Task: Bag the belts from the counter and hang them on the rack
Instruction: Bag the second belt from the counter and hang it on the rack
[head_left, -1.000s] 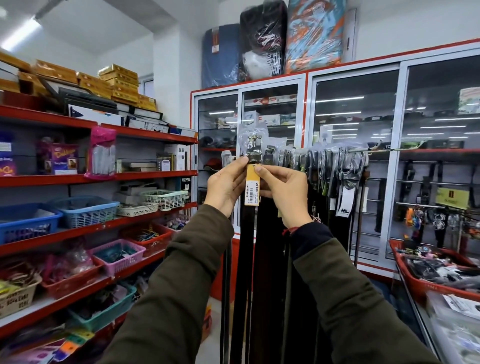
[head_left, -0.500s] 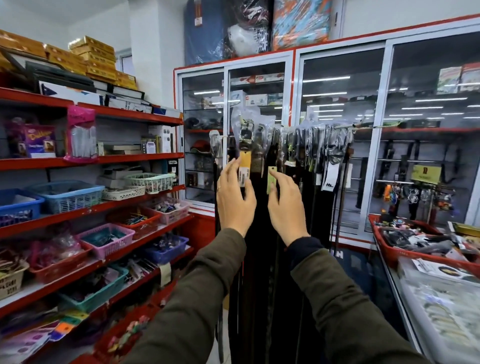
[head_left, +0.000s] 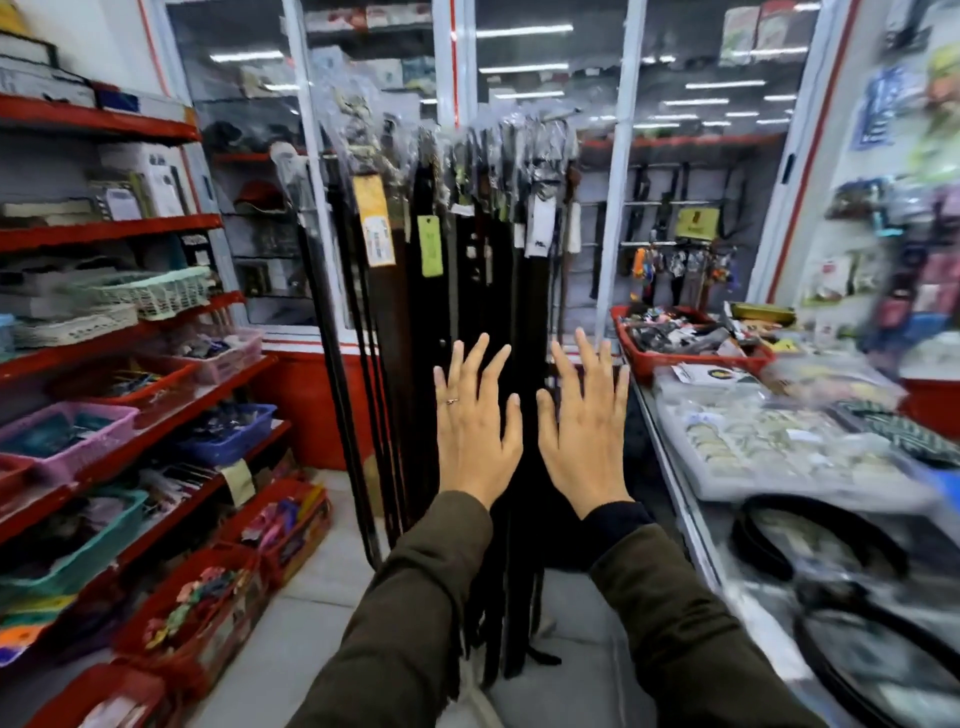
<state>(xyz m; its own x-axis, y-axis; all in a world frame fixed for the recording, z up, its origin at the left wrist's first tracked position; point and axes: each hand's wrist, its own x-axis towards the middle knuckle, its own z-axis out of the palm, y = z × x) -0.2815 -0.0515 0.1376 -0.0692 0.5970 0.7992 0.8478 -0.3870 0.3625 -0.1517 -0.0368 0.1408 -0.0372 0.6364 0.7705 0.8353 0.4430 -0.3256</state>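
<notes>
I take the rack of hanging belts (head_left: 447, 291) as my landmark, dead centre. Left of it run the red shelves (head_left: 109, 231), stacked with baskets (head_left: 67, 441) of small goods; their front edges slant in toward the rack's foot, leaving a narrow strip of tiled floor (head_left: 311, 613) between. The belts hang straight down from plastic-wrapped tops, dark straps close together, with a yellow tag (head_left: 375, 221) and a green tag (head_left: 430, 245) near the top.

My left hand (head_left: 475, 421) is in front of the lower straps, fingers spread, palm away from me, empty; a ring sits on one finger. My right hand (head_left: 584, 421) is just beside it, splayed the same way and holding nothing. A thin gap of dark belts shows between the two hands. Whether the palms press on the straps I cannot tell.

Right of the rack the glass counter (head_left: 691, 514) begins, its metal edge running toward me, close to my right sleeve. On it lie coiled black belts (head_left: 821, 540), blurred, and farther back a red tray (head_left: 685, 343) full of goods.
</notes>
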